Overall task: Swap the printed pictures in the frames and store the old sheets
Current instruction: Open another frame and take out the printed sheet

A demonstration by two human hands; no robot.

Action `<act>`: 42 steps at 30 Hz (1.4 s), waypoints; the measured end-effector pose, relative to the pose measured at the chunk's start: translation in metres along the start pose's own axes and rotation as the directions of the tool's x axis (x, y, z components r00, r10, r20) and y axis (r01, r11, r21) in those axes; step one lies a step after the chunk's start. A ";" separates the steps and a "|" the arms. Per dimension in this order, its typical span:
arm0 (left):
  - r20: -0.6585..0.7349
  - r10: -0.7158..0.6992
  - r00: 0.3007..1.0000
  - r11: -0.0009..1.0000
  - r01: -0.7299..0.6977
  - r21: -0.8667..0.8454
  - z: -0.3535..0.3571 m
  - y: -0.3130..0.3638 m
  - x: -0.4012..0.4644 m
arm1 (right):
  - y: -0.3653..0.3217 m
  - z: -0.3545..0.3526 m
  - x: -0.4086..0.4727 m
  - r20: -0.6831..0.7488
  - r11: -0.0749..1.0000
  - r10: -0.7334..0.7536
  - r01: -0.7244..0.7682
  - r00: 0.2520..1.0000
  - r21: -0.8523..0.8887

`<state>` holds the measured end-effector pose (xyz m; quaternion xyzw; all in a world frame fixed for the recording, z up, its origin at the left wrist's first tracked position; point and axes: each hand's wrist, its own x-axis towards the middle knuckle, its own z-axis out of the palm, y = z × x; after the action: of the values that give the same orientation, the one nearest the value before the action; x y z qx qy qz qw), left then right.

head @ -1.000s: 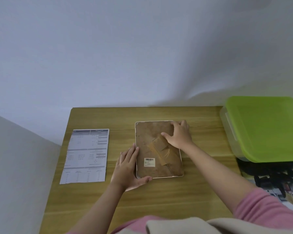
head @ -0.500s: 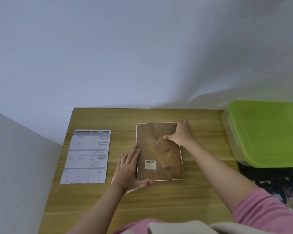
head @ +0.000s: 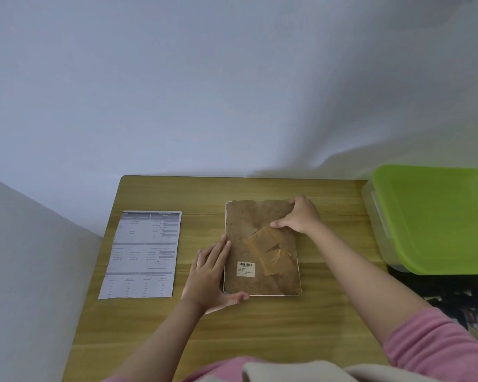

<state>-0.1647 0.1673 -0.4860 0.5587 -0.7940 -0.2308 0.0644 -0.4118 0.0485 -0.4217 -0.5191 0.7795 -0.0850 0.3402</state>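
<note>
A picture frame [head: 249,232] lies face down in the middle of the wooden table [head: 260,334], its brown backing board up, with a barcode sticker and a taped-down stand. My left hand [head: 211,274] rests flat against the frame's left edge, thumb under the near-left corner. My right hand [head: 301,215] grips the frame's far right corner, thumb pressed on the backing board. A printed sheet [head: 144,255] with tables lies flat to the left of the frame, apart from it.
A clear plastic box with a green lid [head: 436,216] stands at the table's right edge. Dark clutter [head: 453,293] lies below it on the right. A pale wall runs behind the table and along its left side.
My right hand has shifted a little toward the frame's far right corner. The left hand and the frame have stayed in place.
</note>
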 end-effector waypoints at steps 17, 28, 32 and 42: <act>-0.078 0.019 0.997 0.998 -0.024 -0.063 0.003 0.000 -0.001 | 0.028 0.016 -0.024 -0.107 0.919 -0.204 0.228 0.973 0.322; -0.061 0.007 0.998 0.999 -0.010 -0.048 0.001 0.002 -0.003 | 0.078 0.051 -0.105 -0.189 0.903 -0.116 0.183 0.975 0.389; -0.057 0.007 0.998 0.999 -0.010 -0.050 -0.001 -0.002 -0.004 | 0.083 0.063 -0.123 -0.162 0.915 -0.156 0.204 0.974 0.347; 0.007 -0.032 0.999 0.990 0.032 -0.138 -0.025 -0.013 0.004 | 0.051 0.070 -0.120 -0.166 0.951 -0.159 0.196 0.973 0.238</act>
<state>-0.1460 0.1529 -0.4700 0.5651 -0.7672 -0.2874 0.0971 -0.3791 0.1906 -0.4465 -0.5323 0.7348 -0.2514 0.3371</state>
